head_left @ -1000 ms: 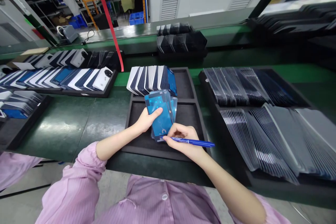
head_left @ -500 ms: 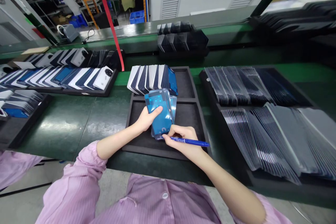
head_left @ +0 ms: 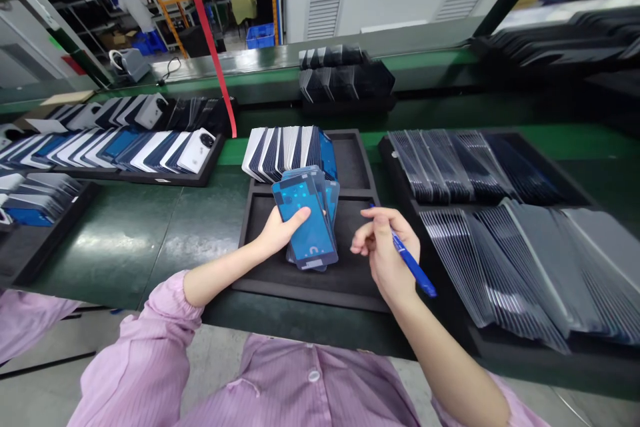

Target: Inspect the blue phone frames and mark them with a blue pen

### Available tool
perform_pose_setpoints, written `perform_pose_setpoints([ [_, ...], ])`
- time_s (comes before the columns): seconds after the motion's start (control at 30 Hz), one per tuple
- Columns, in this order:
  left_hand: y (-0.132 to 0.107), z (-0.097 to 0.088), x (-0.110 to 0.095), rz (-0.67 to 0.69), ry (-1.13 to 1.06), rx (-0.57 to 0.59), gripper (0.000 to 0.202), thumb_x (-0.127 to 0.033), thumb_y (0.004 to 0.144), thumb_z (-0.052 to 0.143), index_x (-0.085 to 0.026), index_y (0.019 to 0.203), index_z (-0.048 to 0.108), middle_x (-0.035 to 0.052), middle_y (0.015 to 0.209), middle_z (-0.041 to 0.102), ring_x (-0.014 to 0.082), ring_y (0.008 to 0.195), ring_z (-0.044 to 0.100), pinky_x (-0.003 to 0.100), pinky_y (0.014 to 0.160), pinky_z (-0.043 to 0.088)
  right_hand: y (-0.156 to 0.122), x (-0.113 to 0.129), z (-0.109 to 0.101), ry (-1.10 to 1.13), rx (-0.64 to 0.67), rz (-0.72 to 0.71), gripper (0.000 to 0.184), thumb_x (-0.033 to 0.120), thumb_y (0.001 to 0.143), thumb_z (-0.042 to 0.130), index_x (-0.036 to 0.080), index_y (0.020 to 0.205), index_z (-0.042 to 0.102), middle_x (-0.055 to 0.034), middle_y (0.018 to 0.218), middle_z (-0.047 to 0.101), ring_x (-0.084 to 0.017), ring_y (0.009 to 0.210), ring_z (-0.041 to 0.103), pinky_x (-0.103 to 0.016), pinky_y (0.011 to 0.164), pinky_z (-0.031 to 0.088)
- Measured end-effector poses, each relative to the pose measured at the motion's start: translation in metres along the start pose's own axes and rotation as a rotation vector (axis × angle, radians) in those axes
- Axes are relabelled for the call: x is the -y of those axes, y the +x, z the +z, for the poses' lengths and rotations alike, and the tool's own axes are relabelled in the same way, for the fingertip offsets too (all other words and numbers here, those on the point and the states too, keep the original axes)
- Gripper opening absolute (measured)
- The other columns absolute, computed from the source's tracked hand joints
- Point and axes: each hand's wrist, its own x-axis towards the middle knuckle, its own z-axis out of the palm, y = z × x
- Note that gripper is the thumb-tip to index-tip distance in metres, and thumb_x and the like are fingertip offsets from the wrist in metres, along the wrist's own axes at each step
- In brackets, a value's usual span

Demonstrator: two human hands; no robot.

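Note:
My left hand (head_left: 279, 230) grips a fanned stack of blue phone panels (head_left: 306, 220), thumb pressed across the top one, above the near compartment of a black tray (head_left: 310, 280). A small mark shows near the top panel's lower edge. My right hand (head_left: 385, 247) holds a blue pen (head_left: 413, 267) and hovers to the right of the stack, apart from it, with the pen slanting down to the right. In the tray's far compartment leans a row of white and blue panels (head_left: 290, 150).
Black trays of dark panels (head_left: 500, 213) fill the right side. Trays of white and blue phone backs (head_left: 125, 147) lie at the left on the green belt (head_left: 165, 227). A red strap (head_left: 210, 47) hangs at the back. A person stands far off by orange shelving.
My right hand has lifted the pen off the top panel's lower edge and drawn away to the right. The left hand has kept the stack in nearly the same place.

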Motion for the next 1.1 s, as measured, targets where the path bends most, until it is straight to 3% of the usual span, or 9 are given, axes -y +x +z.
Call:
perform_pose_setpoints([
  [0.23, -0.014, -0.003, -0.006, 0.269, 0.337, 0.191, 0.046, -0.040, 0.079, 0.075, -0.019, 0.119, 0.069, 0.0128, 0.128, 0.067, 0.0305, 0.125, 0.060, 0.041, 0.114, 0.040, -0.006, -0.002, 0.006, -0.199, 0.163, -0.029, 0.038, 0.049, 0.070, 0.084, 0.020, 0.086, 0.065, -0.0023, 0.071, 0.066, -0.016, 0.055, 0.060, -0.027, 0.050, 0.050],
  [0.4, -0.016, -0.006, 0.006, 0.360, 0.254, 0.103, 0.107, -0.032, 0.065, 0.087, -0.023, 0.153, 0.027, 0.0129, 0.124, 0.066, 0.0269, 0.117, 0.064, 0.042, 0.110, 0.041, -0.009, -0.007, 0.006, -0.246, 0.114, -0.062, 0.035, 0.046, 0.086, 0.074, 0.019, 0.106, 0.064, -0.0063, 0.099, 0.067, -0.019, 0.079, 0.066, -0.031, 0.066, 0.058],
  [0.47, -0.015, -0.007, 0.005, 0.405, 0.246, 0.121, 0.113, -0.034, 0.067, 0.086, -0.023, 0.156, 0.016, 0.0114, 0.116, 0.068, 0.0253, 0.107, 0.067, 0.043, 0.105, 0.046, -0.009, -0.007, 0.006, -0.259, 0.132, -0.074, 0.031, 0.040, 0.094, 0.066, 0.017, 0.115, 0.062, -0.0076, 0.109, 0.065, -0.019, 0.089, 0.066, -0.035, 0.075, 0.059],
  [0.6, -0.009, -0.014, -0.014, 0.536, 0.282, 0.376, 0.067, -0.046, 0.071, 0.080, -0.018, 0.129, 0.060, 0.0156, 0.120, 0.063, 0.0309, 0.117, 0.060, 0.044, 0.107, 0.044, -0.009, -0.007, 0.006, -0.266, 0.179, -0.107, 0.027, 0.035, 0.098, 0.061, 0.019, 0.120, 0.062, -0.0086, 0.121, 0.062, -0.022, 0.100, 0.064, -0.039, 0.084, 0.058],
  [0.7, -0.005, -0.021, -0.033, 0.456, 0.287, 0.668, 0.080, -0.046, 0.065, 0.083, -0.020, 0.136, 0.057, 0.0161, 0.147, 0.047, 0.0355, 0.139, 0.044, 0.045, 0.115, 0.037, -0.010, -0.007, 0.005, -0.272, 0.200, -0.125, 0.028, 0.036, 0.098, 0.061, 0.020, 0.121, 0.062, -0.0087, 0.124, 0.061, -0.023, 0.104, 0.064, -0.040, 0.087, 0.057],
  [0.77, -0.003, -0.023, -0.042, 0.330, 0.338, 0.812, 0.102, -0.039, 0.060, 0.087, -0.023, 0.149, 0.041, 0.0131, 0.158, 0.035, 0.0334, 0.143, 0.039, 0.042, 0.117, 0.035, -0.009, -0.007, 0.004, -0.274, 0.217, -0.124, 0.028, 0.037, 0.098, 0.061, 0.020, 0.121, 0.062, -0.0084, 0.123, 0.062, -0.023, 0.103, 0.064, -0.040, 0.086, 0.057],
  [0.83, -0.003, -0.024, -0.047, 0.277, 0.377, 0.890, 0.106, -0.033, 0.061, 0.086, -0.023, 0.153, 0.035, 0.0117, 0.156, 0.039, 0.0305, 0.141, 0.044, 0.039, 0.117, 0.035, -0.007, -0.008, 0.005, -0.270, 0.250, -0.114, 0.027, 0.039, 0.098, 0.061, 0.020, 0.117, 0.063, -0.0076, 0.119, 0.064, -0.022, 0.099, 0.065, -0.038, 0.082, 0.058],
  [0.97, -0.003, -0.019, -0.044, 0.390, 0.336, 0.868, 0.096, -0.028, 0.062, 0.087, -0.019, 0.148, 0.045, 0.0061, 0.136, 0.062, 0.0286, 0.142, 0.042, 0.034, 0.119, 0.032, -0.004, -0.016, 0.001, -0.229, 0.391, -0.087, 0.026, 0.044, 0.084, 0.075, 0.023, 0.097, 0.069, -0.0032, 0.083, 0.068, -0.020, 0.067, 0.066, -0.029, 0.053, 0.055],
  [1.1, 0.002, -0.012, -0.030, 0.313, 0.179, 0.859, 0.116, -0.013, 0.059, 0.088, -0.016, 0.156, 0.024, 0.0017, 0.144, 0.055, 0.0278, 0.141, 0.042, 0.026, 0.115, 0.036, 0.014, -0.044, -0.012, -0.161, 0.423, 0.025, 0.030, 0.053, 0.069, 0.082, 0.030, 0.083, 0.067, 0.0014, 0.056, 0.055, -0.021, 0.049, 0.059, -0.030, 0.041, 0.052],
])
